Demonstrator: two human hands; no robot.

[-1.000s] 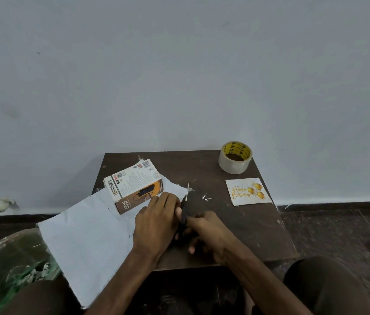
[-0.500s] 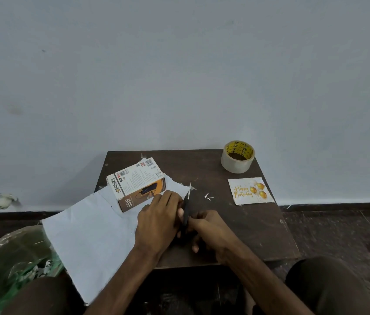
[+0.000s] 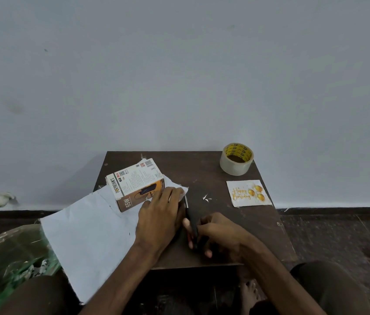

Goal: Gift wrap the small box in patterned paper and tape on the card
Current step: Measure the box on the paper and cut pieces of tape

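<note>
1. The left hand (image 3: 159,214) lay flat with its fingers straight, pressing a pale, matte sheet of wrapping paper (image 3: 88,235).
2. The right hand (image 3: 220,235) was curled round a black-handled cutting tool (image 3: 190,221), whose thin metal tip met the paper's ragged right edge.
3. The small white-and-orange printed cardboard box (image 3: 134,180) sat on the paper's far corner, just beside the left fingers.
4. The paper drooped over the left and near edges of the dark, scuffed square wooden table (image 3: 213,173).
5. A glossy clear tape roll with a yellow core (image 3: 236,165) and a square white birthday card with gold balloons (image 3: 248,193) lay far right, well apart from the hands.
</note>
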